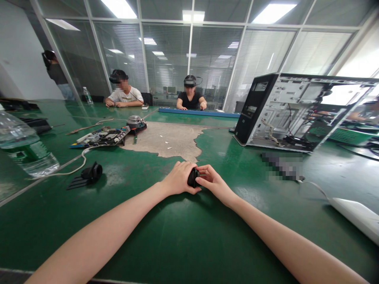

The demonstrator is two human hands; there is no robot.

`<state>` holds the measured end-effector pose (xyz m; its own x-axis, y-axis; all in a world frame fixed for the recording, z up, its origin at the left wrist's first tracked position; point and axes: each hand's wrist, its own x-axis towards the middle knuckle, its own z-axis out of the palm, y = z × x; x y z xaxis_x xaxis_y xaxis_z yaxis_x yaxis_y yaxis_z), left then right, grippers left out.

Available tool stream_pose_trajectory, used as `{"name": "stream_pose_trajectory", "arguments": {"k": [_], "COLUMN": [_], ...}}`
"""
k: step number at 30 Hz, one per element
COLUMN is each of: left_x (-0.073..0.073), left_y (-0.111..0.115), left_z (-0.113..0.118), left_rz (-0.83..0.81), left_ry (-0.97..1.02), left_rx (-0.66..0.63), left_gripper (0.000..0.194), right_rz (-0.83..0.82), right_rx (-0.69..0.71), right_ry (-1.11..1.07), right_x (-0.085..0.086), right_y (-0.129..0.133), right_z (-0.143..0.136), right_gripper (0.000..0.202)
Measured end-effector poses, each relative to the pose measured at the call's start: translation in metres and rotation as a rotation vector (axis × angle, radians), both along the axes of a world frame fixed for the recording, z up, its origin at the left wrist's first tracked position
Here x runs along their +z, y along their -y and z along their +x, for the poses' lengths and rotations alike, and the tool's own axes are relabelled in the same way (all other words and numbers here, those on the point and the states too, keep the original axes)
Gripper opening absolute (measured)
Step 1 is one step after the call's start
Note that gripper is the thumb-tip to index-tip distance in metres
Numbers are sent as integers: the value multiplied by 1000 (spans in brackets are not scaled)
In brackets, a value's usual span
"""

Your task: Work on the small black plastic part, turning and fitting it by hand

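Observation:
My left hand (pixel 181 178) is wrapped round a small black rounded part (pixel 193 177) just above the green table (pixel 189 236). From the other side, my right hand (pixel 212 180) pinches the same part with thumb and fingers. What kind of part it is cannot be made out, as both hands cover much of it. To the left lies another black piece (pixel 92 172) with a round opening and flat prongs. Beyond my hands, a bare beige patch (pixel 174 138) shows in the green surface.
An opened computer case (pixel 251 112) stands at the right. At the left are a circuit board (pixel 102 137), a fan cooler (pixel 136 123) and a water bottle (pixel 25 146). A white power strip (pixel 357 217) lies near right. Two people sit across the table.

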<state>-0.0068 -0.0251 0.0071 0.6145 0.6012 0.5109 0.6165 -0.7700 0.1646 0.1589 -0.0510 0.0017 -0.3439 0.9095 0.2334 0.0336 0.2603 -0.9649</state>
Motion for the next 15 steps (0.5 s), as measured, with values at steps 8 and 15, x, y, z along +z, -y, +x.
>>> {"name": "stream_pose_trajectory", "arguments": {"k": [8,15], "left_x": [3,3], "left_y": [0,-2], "left_z": [1,0], "left_rz": [-34,-69], "left_ry": [1,-7], "left_rx": [0,6], "left_gripper": [56,60], "right_rz": [49,-11], "right_rx": [-12,28], "right_ry": [-21,2], "right_x": [-4,6], "right_y": [1,1], "right_z": [0,5], "right_gripper": [32,28]}}
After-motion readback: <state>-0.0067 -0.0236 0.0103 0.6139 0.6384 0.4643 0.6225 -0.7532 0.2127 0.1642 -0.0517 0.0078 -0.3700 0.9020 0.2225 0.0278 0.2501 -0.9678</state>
